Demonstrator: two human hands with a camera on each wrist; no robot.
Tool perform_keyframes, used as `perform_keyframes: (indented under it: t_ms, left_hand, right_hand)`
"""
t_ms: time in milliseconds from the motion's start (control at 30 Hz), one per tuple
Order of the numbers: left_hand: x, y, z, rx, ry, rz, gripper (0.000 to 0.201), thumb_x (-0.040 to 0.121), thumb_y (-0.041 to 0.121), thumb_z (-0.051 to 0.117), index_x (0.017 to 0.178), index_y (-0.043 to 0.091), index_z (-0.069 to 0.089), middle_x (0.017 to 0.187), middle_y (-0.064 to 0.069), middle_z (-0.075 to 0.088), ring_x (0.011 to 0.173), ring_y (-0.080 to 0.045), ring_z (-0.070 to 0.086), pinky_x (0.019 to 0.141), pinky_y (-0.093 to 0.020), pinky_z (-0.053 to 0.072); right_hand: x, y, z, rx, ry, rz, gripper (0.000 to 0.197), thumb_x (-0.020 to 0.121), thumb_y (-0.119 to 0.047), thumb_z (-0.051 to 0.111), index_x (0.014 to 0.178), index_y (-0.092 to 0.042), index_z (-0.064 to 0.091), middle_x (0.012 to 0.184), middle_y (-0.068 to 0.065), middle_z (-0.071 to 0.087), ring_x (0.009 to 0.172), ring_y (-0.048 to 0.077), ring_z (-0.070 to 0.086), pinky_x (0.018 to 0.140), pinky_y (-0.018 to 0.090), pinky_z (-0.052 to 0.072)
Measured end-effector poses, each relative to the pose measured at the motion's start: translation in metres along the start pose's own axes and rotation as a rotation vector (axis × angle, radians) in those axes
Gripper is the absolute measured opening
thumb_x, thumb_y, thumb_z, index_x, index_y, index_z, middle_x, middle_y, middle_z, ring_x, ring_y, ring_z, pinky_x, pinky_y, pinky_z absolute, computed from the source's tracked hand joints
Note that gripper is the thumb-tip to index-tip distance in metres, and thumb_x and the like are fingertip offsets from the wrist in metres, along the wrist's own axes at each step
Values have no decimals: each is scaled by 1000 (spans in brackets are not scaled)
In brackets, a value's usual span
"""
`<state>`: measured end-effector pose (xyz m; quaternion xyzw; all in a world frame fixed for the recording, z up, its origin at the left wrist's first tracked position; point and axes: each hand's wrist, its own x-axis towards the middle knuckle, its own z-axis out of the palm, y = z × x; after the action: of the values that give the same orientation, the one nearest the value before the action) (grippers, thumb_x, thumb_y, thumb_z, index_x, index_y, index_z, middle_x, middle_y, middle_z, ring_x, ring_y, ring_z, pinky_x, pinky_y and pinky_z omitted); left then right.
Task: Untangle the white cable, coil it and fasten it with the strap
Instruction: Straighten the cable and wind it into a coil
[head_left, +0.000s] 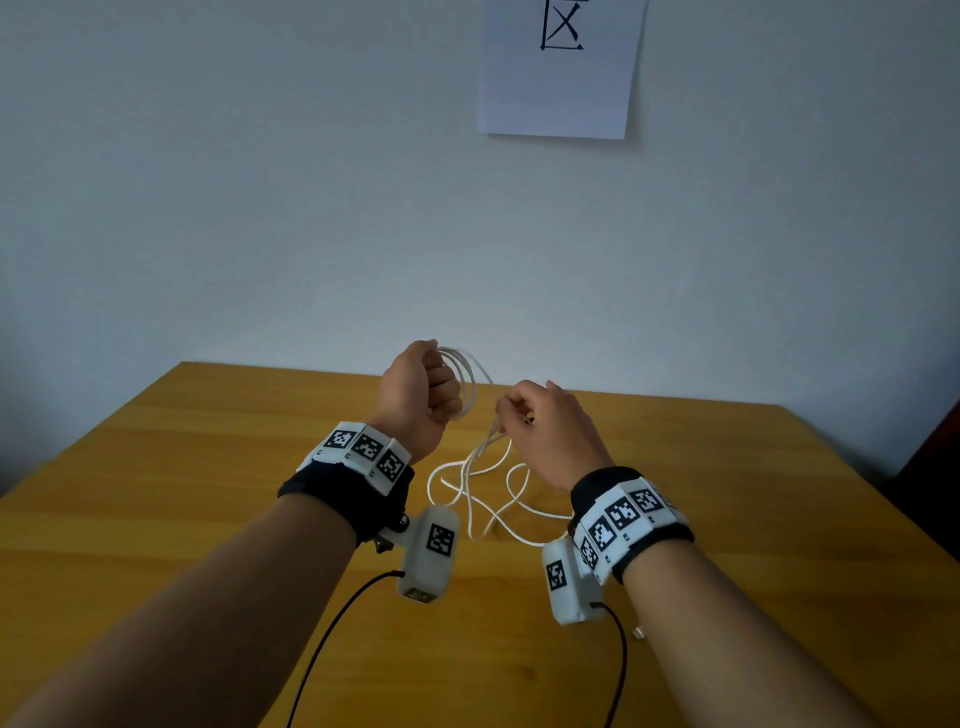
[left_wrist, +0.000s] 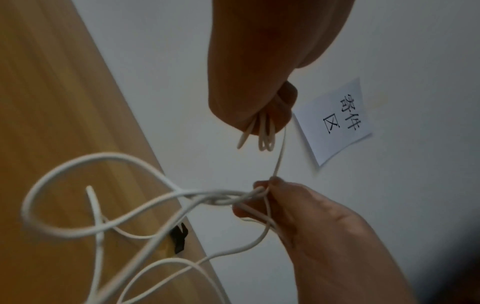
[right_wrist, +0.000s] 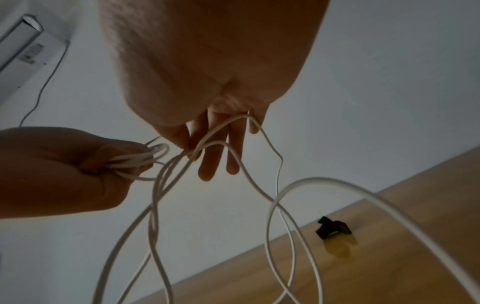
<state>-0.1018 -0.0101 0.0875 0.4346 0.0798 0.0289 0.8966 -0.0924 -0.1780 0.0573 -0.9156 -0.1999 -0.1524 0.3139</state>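
Observation:
Above the wooden table (head_left: 208, 493) my left hand (head_left: 421, 389) is closed in a fist round several coiled loops of the white cable (head_left: 470, 384). My right hand (head_left: 540, 415) pinches the cable's loose strands (left_wrist: 228, 197) between thumb and forefinger, just right of the left hand. The remaining white cable (head_left: 483, 493) hangs down and lies in tangled loops on the table between my wrists. A small black strap (right_wrist: 333, 227) lies on the table near its far edge, also seen as the black strap (left_wrist: 180, 238) in the left wrist view.
A sheet of paper (head_left: 561, 67) with printed characters hangs on the white wall behind the table. Black leads (head_left: 332, 634) run from the wrist cameras towards me. A white wall unit (right_wrist: 23, 53) with a thin wire shows high on the wall.

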Motion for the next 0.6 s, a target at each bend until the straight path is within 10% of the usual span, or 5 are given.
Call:
perform_keyframes:
  t_ms: [167,333,433,600]
  left_hand:
    - [-9,-2,5,-92,-174,-111,39,101,28,43,64,23,31,55,6,18,41,-11,17,42,-25,12]
    - [-9,-4,15,-118,-260,-98,40,106,33,34,69,19,36,55,2,38,45,-15,37,46,-26,36]
    - [-13,-8,19,-87,-287,-19,41,108,33,31,73,15,42,89,-16,74,74,-31,70,76,-40,59]
    - [-14,-14,23,153,-289,173,48,109,31,24,73,14,50,119,-19,71,123,-29,61,114,-44,38]
  right_hand:
    - [0,-1,1,-113,0,-12,21,104,-32,49,101,-19,65,81,-1,71,78,24,63,65,33,46]
    - [-2,-9,-3,-155,-83,-61,25,103,-30,50,95,-17,69,63,0,60,67,31,62,69,33,38]
    - [-4,-11,-5,-151,-125,-68,33,104,-33,48,88,-15,71,72,9,69,73,32,65,74,36,45]
    - [-7,-12,-3,-93,-180,-61,35,105,-42,44,100,-24,74,84,5,75,85,27,69,95,45,49]
